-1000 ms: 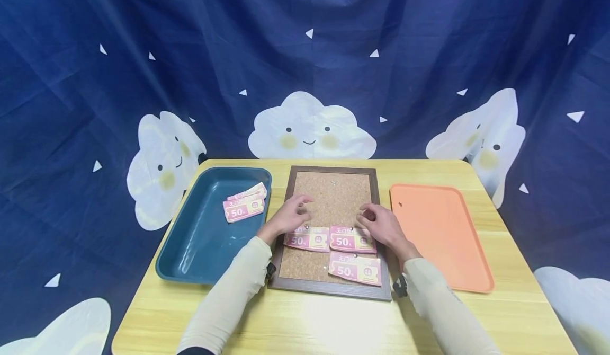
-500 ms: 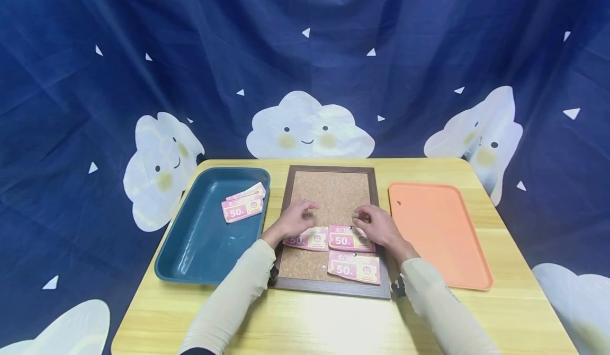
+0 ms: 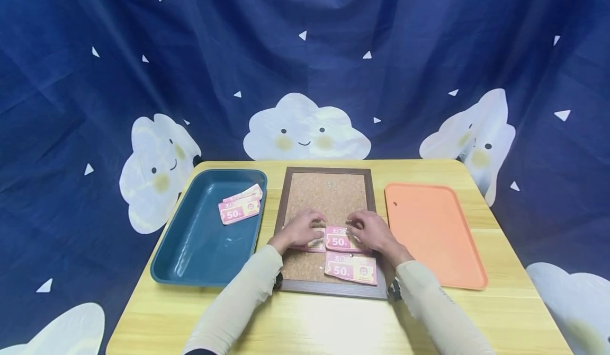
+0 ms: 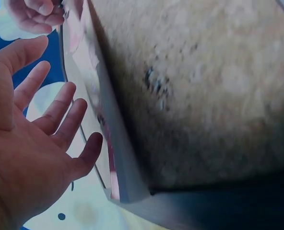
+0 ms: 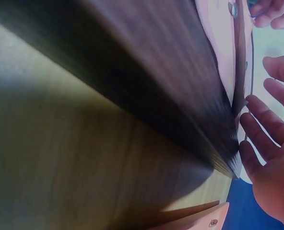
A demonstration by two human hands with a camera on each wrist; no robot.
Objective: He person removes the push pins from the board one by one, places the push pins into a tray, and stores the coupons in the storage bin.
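Note:
A cork board [image 3: 329, 196] in a dark wooden frame lies on the table. Three pink-and-yellow paper coupons are on its nearer half: an upper left coupon [image 3: 315, 247], an upper right coupon [image 3: 337, 239] and a lower right coupon [image 3: 350, 268], which has a pushpin [image 3: 351, 255] at its top edge. My left hand [image 3: 304, 229] hovers over the upper left coupon, partly hiding it, its fingers loosely bent and apart in the left wrist view. Over the upper right coupon is my right hand [image 3: 374, 230], fingers spread in the right wrist view. Whether fingertips touch the coupons is unclear.
Left of the board stands a deep blue tray [image 3: 190, 249] with loose coupons [image 3: 239, 209] in it. To the right lies a shallow orange tray [image 3: 433, 238] with a tiny dark object [image 3: 395, 204]. A small shiny item [image 3: 329, 184] is near the board's far edge.
My left hand has moved right and slightly nearer, covering more of the upper left coupon. My right hand has shifted a little left, bringing the two hands closer together.

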